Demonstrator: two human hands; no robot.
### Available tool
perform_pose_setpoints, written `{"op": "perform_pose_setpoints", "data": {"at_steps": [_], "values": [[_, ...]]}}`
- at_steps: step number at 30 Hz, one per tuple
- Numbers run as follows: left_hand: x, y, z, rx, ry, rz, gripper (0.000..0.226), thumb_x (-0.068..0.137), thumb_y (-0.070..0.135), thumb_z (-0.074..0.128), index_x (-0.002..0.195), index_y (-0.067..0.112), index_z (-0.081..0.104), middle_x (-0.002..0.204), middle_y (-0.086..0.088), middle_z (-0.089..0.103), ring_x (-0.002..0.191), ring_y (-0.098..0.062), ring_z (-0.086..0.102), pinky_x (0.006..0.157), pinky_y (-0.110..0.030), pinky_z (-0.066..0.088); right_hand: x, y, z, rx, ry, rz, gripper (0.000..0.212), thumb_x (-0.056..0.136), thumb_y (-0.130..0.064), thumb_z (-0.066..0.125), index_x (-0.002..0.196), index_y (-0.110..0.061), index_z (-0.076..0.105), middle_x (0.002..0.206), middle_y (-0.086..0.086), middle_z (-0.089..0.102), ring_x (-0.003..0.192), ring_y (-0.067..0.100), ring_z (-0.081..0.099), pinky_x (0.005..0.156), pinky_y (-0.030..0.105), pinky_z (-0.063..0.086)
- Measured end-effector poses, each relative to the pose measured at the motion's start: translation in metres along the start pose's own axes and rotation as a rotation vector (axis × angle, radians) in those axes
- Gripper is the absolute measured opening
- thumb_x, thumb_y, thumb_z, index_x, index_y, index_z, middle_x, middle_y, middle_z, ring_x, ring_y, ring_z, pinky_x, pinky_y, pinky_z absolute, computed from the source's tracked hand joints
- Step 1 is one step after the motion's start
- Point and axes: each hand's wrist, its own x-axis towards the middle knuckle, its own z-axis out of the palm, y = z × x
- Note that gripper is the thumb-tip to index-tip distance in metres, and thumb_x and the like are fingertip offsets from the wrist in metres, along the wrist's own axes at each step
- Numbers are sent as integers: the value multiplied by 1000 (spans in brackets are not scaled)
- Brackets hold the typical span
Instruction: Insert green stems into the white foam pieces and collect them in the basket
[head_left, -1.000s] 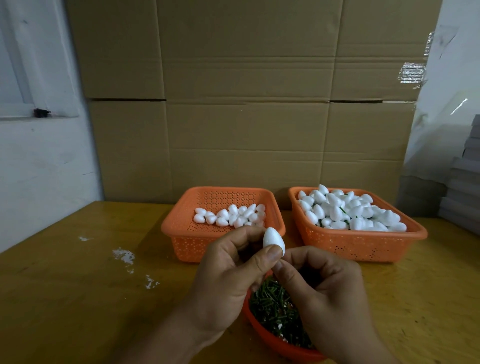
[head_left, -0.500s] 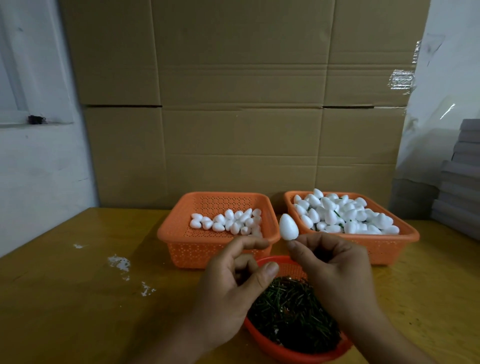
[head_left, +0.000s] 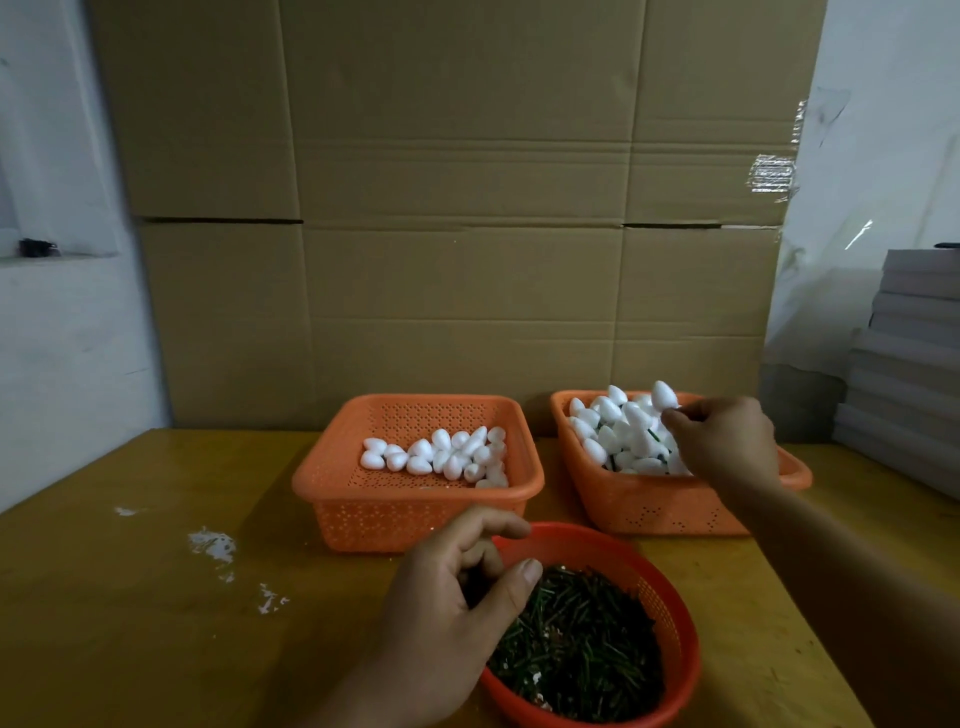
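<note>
Cardboard boxes (head_left: 457, 208) wall off the back of the yellow desk (head_left: 130, 597). Right basket (head_left: 649, 509) brims with finished pieces; left basket (head_left: 415, 519) holds plain foam. Right hand (head_left: 727, 441) pinches a stemmed foam piece (head_left: 664, 396) over that pile, seemingly about to drop it in. Left hand (head_left: 452, 597) hovers at the stem bowl (head_left: 670, 597), fingers loosely curled, empty. Next likely needs a fresh stem.

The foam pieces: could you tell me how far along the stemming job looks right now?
Done: the right basket is heaped with stemmed foam pieces, green showing between them. In hand: the right hand holds one more foam piece over that heap, while the left hand reaches into the red bowl of green stems. Left: a small batch of plain foam pieces in the left basket.
</note>
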Motion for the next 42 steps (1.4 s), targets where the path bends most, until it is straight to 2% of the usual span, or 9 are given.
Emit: {"op": "perform_pose_setpoints", "data": {"at_steps": [6, 11, 16, 20, 23, 28, 34, 37, 42], "values": [[-1, -3, 3, 36, 2, 15, 28, 78, 58, 62, 105, 48, 62, 64, 6, 57, 61, -5, 55, 61, -24, 46, 26, -4, 9, -231, -101, 110, 29, 89, -37, 63, 78, -11, 67, 76, 10, 67, 70, 27, 64, 64, 36, 49], [-2, -3, 3, 67, -4, 5, 24, 79, 53, 65, 102, 49, 62, 67, 2, 60, 62, -5, 56, 61, -23, 45, 27, -9, 15, -282, -93, 141, 30, 86, -40, 61, 77, -12, 60, 75, 10, 65, 75, 30, 66, 79, 44, 57], [-2, -2, 5, 89, -2, 1, 19, 81, 45, 67, 100, 47, 63, 71, 0, 62, 65, -11, 60, 64, -30, 49, 24, -10, 14, -274, -119, 175, 34, 88, -39, 61, 71, -10, 58, 66, 10, 64, 75, 29, 64, 92, 52, 52], [-3, -2, 5, 88, -5, -4, 10, 81, 41, 69, 90, 40, 69, 76, 0, 66, 73, -18, 65, 68, -36, 54, 21, -9, 10, -239, -99, 183, 30, 85, -37, 66, 75, -8, 66, 70, 11, 67, 75, 29, 64, 89, 47, 54], [-3, -3, 5, 91, -11, 16, 5, 81, 39, 69, 83, 36, 71, 73, 2, 65, 69, -13, 63, 63, -30, 52, 14, -6, 4, -213, -65, 100, 20, 83, -30, 72, 80, -11, 74, 75, 9, 70, 71, 26, 66, 74, 42, 59], [-1, -1, 4, 54, -9, 43, 25, 80, 51, 64, 74, 27, 61, 60, 7, 56, 57, -7, 52, 55, -27, 44, -15, -7, -7, 17, 45, -66, 21, 88, -19, 68, 67, -16, 70, 65, 7, 69, 64, 28, 68, 67, 49, 60], [0, 0, 4, 19, 15, 72, 50, 91, 52, 55, 59, 16, 41, 52, 11, 38, 50, -4, 37, 50, -24, 32, -65, -27, -28, 408, 31, -89, 31, 90, -20, 67, 61, -32, 67, 65, -5, 70, 56, 8, 61, 55, 30, 48], [1, 1, 0, 35, 47, 70, 43, 91, 52, 55, 65, 19, 46, 53, 10, 41, 51, -5, 39, 50, -24, 34, -93, -35, -30, 594, -7, -78, 33, 93, -10, 59, 72, -31, 74, 71, -15, 71, 60, 0, 63, 59, 31, 49], [11, 2, -12, 93, 145, 49, 24, 98, 27, 61, 76, 24, 54, 61, 1, 54, 54, -8, 46, 51, -31, 40, -127, -32, -23, 653, -138, -177, 48, 87, 14, 44, 72, -20, 75, 70, -1, 71, 56, 1, 56, 51, 18, 45]]}}
